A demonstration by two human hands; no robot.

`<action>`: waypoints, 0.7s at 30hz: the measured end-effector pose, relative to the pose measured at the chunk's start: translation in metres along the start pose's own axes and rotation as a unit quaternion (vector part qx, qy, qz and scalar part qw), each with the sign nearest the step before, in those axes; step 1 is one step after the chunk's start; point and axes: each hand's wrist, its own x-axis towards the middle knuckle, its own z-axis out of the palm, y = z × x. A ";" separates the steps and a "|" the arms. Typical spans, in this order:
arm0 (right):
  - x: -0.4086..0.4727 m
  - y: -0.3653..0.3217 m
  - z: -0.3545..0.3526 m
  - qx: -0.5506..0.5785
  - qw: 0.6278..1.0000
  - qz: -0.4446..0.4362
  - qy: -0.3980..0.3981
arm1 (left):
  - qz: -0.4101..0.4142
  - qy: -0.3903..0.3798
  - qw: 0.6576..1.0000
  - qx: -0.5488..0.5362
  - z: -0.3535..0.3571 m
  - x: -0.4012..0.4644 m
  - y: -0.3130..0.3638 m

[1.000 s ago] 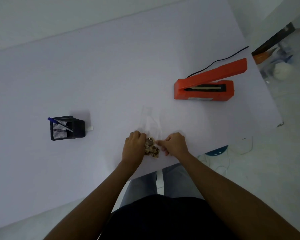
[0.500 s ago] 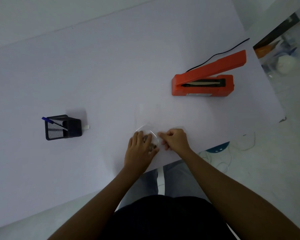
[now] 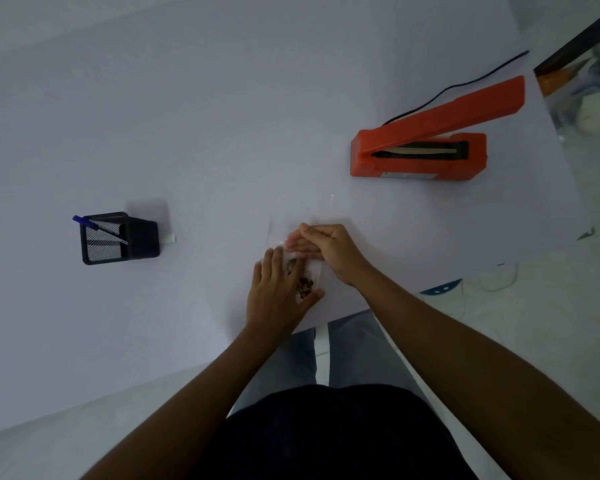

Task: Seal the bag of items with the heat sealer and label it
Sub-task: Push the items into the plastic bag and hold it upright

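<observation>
bag (image 3: 307,268), clear and holding a small heap of brown items (image 3: 305,284), lies flat on the white desk (image 3: 187,133) near its front edge, well short of the orange heat sealer (image 3: 420,157), whose arm stands raised. left hand (image 3: 278,296) rests on it with fingers straight, an open grip pressing the filled end down. right hand (image 3: 329,249) is curled, its grip pinching the film near the bag's mouth. the risk, as i judge it: the thin film is slippery and hard to see, so a pull by the pinching hand could slide it from under the flat palm and spill the items toward the desk edge. creases left at the mouth would likely make a weak seal. pen (image 3: 99,229) waits in the mesh holder (image 3: 118,239).
</observation>
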 end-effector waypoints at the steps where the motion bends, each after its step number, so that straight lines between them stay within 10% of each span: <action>1: 0.003 0.000 -0.002 -0.006 1.000 0.004 0.001 | 0.003 -0.005 1.000 0.004 0.000 0.000 -0.001; 21: 0.060 -0.056 -0.034 0.011 0.994 -0.066 0.082 | 0.020 -0.022 0.999 0.030 -0.007 0.006 0.004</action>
